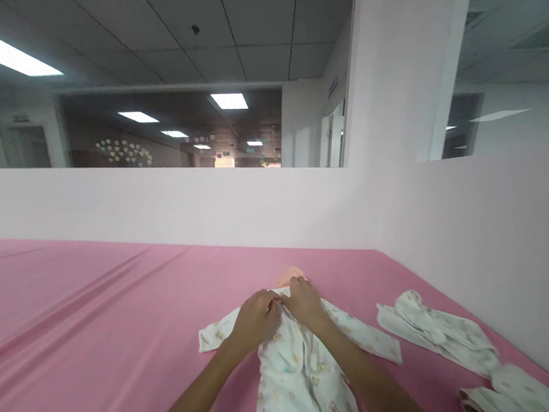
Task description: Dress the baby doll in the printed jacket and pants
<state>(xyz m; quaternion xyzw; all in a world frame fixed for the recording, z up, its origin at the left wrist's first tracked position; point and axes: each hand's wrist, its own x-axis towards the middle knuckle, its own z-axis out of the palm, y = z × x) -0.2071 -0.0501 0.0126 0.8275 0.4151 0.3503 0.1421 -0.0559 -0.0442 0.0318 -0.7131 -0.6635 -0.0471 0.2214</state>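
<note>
We find the patterned garment (282, 364) on the pink sheet (95, 314), sleeves spread, its neckline pinched by the left hand (257, 316) and right hand (305, 301). We judge that level edges and light, even tension would limit puckering.

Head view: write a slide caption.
Left hand and right hand pinching a printed baby garment near its neck.

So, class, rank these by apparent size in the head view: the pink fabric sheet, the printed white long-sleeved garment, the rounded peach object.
1. Pink fabric sheet
2. Printed white long-sleeved garment
3. Rounded peach object, partly hidden
</note>
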